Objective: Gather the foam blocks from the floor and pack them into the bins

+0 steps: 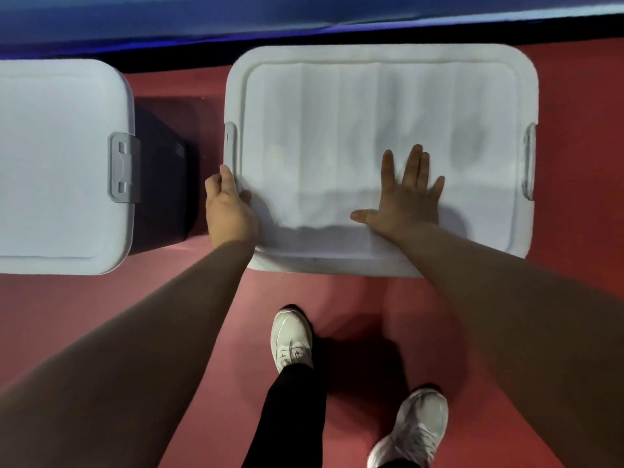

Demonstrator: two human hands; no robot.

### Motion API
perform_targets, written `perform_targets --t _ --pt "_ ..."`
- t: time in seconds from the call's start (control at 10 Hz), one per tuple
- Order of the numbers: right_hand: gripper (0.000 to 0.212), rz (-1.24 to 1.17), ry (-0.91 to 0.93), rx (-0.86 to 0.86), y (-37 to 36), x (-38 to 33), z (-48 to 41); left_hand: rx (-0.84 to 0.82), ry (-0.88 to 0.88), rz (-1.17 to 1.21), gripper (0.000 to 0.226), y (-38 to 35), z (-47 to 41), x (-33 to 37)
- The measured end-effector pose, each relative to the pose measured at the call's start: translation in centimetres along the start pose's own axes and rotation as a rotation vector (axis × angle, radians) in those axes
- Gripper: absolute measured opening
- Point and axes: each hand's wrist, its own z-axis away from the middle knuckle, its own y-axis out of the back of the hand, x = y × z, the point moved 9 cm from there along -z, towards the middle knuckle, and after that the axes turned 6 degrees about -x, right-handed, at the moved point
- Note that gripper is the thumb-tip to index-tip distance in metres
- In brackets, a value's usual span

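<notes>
Right hand (407, 201) flat, fingers spread, pressing on white bin lid (337, 106) over red floor (202, 332); left hand (227, 206) curled round its left edge; second lidded bin (50, 163) near, leftward.

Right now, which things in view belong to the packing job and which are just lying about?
Job: right bin's lid; left hand gripping its edge; right hand flat on it; left bin, lidded. No foam blocks visible.
Not job: white shoes; red floor; blue backdrop.
</notes>
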Motion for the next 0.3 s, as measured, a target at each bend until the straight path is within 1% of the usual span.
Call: perform_targets --t 0.1,0.2,0.3 --pt "0.108 -0.033 0.01 -0.029 1.2 0.6 0.2 -0.116 0.049 -0.033 0.047 1.0 0.4 0.5" --pt "0.077 -0.159 0.034 0.093 5.6 1.6 2.6 -0.169 0.103 -0.013 0.037 4.2 1.4 1.8" --pt "0.051 -0.23 0.067 0.183 10.6 3.1 6.0 -0.186 0.04 -0.02 0.033 8.6 3.1 4.8"
